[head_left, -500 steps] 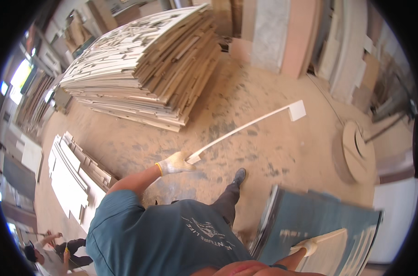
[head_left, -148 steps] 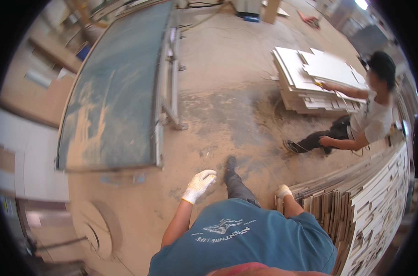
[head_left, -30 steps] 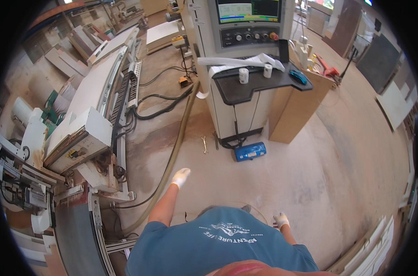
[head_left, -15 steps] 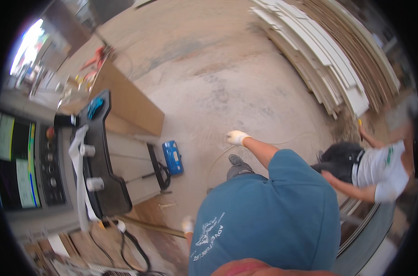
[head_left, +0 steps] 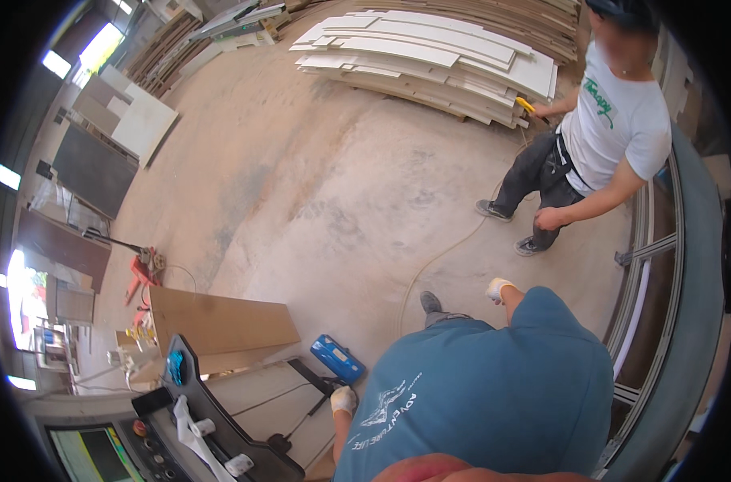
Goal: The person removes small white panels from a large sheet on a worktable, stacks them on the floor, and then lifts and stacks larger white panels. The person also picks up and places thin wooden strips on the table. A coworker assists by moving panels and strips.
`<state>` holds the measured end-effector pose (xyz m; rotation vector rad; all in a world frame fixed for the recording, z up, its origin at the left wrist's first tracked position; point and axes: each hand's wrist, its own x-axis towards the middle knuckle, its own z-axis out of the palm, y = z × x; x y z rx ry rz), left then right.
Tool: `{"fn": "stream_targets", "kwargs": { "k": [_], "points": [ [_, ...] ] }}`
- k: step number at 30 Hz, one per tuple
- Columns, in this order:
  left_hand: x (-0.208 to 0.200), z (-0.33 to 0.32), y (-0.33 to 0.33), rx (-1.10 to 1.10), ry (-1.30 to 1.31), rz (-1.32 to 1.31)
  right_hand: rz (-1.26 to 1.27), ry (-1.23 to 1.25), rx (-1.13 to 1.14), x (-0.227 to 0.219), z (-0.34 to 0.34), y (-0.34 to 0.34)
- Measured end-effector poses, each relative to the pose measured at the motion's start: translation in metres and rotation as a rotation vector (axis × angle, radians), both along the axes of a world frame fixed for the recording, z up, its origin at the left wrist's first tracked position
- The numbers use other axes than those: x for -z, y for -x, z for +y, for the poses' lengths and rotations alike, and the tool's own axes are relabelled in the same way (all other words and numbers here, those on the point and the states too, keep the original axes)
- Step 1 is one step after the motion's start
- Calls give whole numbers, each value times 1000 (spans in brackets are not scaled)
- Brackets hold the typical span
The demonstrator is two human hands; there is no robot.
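Note:
My left hand (head_left: 344,399), in a white work glove, hangs low by my side near the blue toolbox (head_left: 337,358) and the machine's dark frame. Its fingers are too small and turned away to make out, and I see nothing held. My right hand (head_left: 500,290), also gloved in white, is in front of my body with its fingers curled in. Nothing shows in it. Below it my one visible shoe (head_left: 430,303) stands on the concrete floor.
A co-worker (head_left: 614,120) in a white shirt stands right, holding a yellow-handled tool (head_left: 525,105). White boards (head_left: 430,52) are stacked behind. A thin hose (head_left: 442,255) crosses the floor. At left are a brown panel box (head_left: 221,321) and a control console (head_left: 144,446).
My view has swung up and to the right. The co-worker now shows upright, with head and feet in view. My right hand is closer to my body; my left is nearer the toolbox.

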<state>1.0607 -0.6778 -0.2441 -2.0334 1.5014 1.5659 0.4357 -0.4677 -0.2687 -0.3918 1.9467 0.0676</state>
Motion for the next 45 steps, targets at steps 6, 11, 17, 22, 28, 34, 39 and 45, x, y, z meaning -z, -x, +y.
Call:
{"fn": "stream_targets", "kwargs": {
  "k": [6,11,17,22,28,34,39,45],
  "points": [
    [-35,-94,88,-135,356,402,-58,20,-242,32,-87,30],
    [-52,-121,147,41,387,223,357,705,-221,19,-196,55],
    [-13,-139,137,-31,93,212,63,454,-70,-13,-245,88],
    [41,-183,138,948,342,-211,111,301,-35,-9,-234,104],
    [65,-330,179,839,123,24,69,-15,171,-16,-236,111],
    [51,-522,270,200,-39,143,124,274,190,-49,-356,124],
    [11,-642,354,130,145,234,181,421,-31,-56,-456,130],
    [-16,-658,389,326,438,57,255,346,-343,-44,-521,177]
  ]
}}
